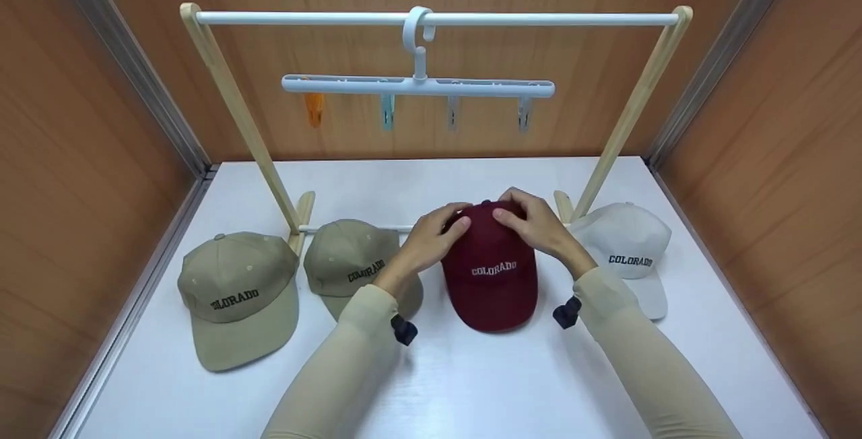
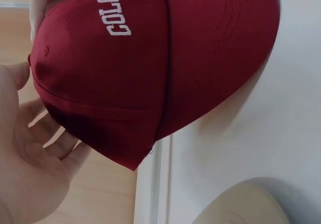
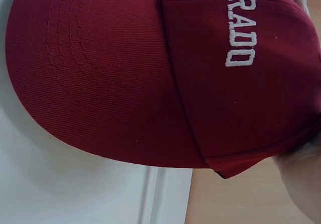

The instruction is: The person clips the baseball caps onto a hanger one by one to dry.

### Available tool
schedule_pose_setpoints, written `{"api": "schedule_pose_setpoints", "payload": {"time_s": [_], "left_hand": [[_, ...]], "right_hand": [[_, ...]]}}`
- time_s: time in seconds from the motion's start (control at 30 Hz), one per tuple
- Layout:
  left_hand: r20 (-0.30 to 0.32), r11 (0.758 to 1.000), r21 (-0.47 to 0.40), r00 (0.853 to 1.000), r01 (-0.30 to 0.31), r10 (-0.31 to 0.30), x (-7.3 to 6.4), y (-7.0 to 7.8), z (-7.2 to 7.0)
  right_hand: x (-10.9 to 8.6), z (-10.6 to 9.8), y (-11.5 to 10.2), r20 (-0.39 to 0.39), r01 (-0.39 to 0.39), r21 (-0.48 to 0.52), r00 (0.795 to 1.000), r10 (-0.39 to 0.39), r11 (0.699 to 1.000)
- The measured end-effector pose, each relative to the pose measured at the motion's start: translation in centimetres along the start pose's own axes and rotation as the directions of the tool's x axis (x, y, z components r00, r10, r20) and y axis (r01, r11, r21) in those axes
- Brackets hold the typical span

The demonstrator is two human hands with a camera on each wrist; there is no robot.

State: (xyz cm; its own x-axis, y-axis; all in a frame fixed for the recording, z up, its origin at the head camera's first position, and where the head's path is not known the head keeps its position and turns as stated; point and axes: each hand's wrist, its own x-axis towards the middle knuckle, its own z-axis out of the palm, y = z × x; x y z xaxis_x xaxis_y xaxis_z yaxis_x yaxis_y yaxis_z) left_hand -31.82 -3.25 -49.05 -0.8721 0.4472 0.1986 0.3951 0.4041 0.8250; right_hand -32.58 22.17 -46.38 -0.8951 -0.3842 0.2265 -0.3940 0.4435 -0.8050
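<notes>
A dark red baseball cap (image 1: 490, 264) with white COLORADO lettering is held by its crown, brim pointing down toward the near side. My left hand (image 1: 431, 237) grips the crown's upper left, thumb in front and fingers behind. On the upper right, my right hand (image 1: 539, 223) holds it with the thumb on the front; its fingers are mostly hidden behind. In the left wrist view, fingers of the left hand (image 2: 35, 148) curve along the back of the red cap (image 2: 100, 58). The right wrist view shows the cap's brim (image 3: 100, 83) close up.
Two khaki caps (image 1: 239, 291) lie to the left, the inner one partly behind my left forearm. A white cap (image 1: 630, 250) lies right. Behind, a wooden-sided rack (image 1: 236, 109) carries a hanger (image 1: 417, 86) with several hanging clips (image 1: 386, 112). Wooden panels (image 1: 774, 156) enclose the table.
</notes>
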Motion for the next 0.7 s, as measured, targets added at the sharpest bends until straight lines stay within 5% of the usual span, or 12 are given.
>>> {"api": "schedule_pose_setpoints", "payload": {"time_s": [0.3, 0.7], "left_hand": [[0.0, 0.997, -0.072, 1.0, -0.01, 0.01, 0.2, 0.3, -0.3], [-0.008, 0.999, -0.041, 1.0, -0.013, 0.013, 0.4, 1.2, -0.7]], "right_hand": [[-0.2, -0.4, -0.2, 0.012, 0.006, -0.027, 1.0, -0.006, 1.0], [-0.4, -0.7, -0.2, -0.014, 0.006, -0.078, 1.0, -0.007, 0.997]]}}
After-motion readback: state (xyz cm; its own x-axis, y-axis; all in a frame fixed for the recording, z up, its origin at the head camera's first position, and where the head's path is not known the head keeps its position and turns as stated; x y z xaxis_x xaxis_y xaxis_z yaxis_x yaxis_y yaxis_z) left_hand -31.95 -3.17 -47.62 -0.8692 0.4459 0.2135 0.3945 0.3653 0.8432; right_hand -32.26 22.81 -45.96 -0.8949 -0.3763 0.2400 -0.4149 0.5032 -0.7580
